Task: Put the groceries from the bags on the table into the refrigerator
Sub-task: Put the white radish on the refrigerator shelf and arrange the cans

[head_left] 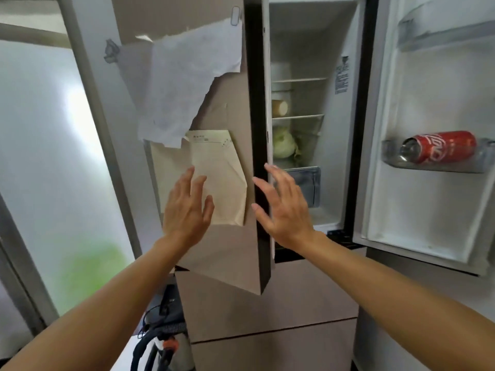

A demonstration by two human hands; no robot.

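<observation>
The fridge stands open: a red can lies on its side in the right door's bin, and a cabbage sits at a lower shelf's left edge. Both hands, the left hand and the right hand — fingers spread, holding nothing — hover at the left door, the right one by its edge.

To our left, a frosted glass panel glows with daylight, set in a grey frame.
</observation>
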